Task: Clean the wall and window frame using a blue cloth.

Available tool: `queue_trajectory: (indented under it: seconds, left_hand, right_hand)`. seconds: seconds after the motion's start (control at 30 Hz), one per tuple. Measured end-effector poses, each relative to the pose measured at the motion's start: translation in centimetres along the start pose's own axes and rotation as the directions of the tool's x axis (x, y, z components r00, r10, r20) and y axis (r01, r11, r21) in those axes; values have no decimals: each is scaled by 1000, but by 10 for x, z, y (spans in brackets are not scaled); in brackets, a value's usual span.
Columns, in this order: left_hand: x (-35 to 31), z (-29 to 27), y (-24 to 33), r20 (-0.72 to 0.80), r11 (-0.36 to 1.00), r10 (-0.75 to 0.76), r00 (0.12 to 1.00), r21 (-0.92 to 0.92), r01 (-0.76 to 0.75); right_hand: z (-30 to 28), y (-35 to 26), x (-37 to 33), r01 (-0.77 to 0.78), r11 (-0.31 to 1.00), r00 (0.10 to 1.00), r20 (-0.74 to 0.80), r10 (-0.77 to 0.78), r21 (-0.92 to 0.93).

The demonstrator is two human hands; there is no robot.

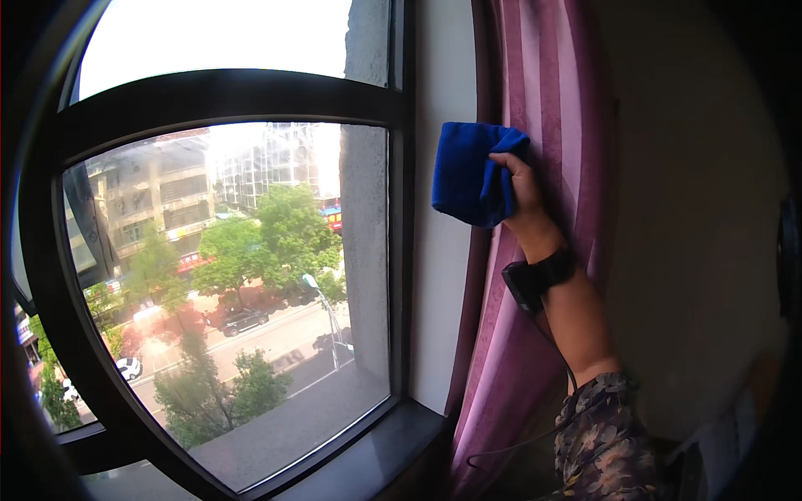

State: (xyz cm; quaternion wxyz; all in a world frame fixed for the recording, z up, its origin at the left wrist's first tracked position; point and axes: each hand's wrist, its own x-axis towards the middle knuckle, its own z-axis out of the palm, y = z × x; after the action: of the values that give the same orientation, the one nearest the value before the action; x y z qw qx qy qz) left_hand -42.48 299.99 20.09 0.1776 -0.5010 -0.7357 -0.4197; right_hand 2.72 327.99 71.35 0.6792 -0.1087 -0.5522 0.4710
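Note:
My right hand (pixel 520 188) is closed on a folded blue cloth (pixel 472 171), with the thumb pressed on its front and the other fingers hidden behind it. The cloth is raised in front of the white window reveal (pixel 443 292) and the edge of the pink curtain (pixel 535 75); whether it touches either I cannot tell. To its left is a window pane (pixel 251 275) in a dark frame (pixel 234 93). A black strapped device (pixel 539 280) sits on my right wrist, with a thin cable running down from it. My left hand is out of the picture.
A dark sill (pixel 393 447) runs under the window. The pink curtain hangs beside my forearm, in front of a shadowed wall (pixel 693 209). Through the glass show trees, a street with cars, and buildings. Some pale, unclear objects (pixel 727 442) stand at the lower right.

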Motion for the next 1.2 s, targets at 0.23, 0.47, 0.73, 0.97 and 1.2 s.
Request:
queue_trajectory:
  seconds: [0.23, 0.47, 0.73, 0.97, 1.2]
  left_hand:
    - [-5, 12, -10, 2, 999, -23, 1000, 33, 23]
    - [-14, 3, -10, 44, 995, -53, 998, 91, 48]
    - [-14, -23, -10, 91, 993, -104, 990, 71, 97]
    - [-11, -23, -20, 78, 993, -49, 996, 112, 40]
    - [2, -41, -7, 97, 988, -45, 994, 150, 30]
  right_hand:
    - [-99, -52, 20, 237, 902, 832, -404, -381, -362]
    - [-82, -29, 20, 508, -27, 490, 315, -813, -861]
    - [-4, -39, 47, 726, -274, 464, 743, -482, -631]
    - [-21, -15, 23, 753, -27, 583, 685, -436, -658]
    - [-79, 53, -27, 814, -77, 499, 760, -416, -576]
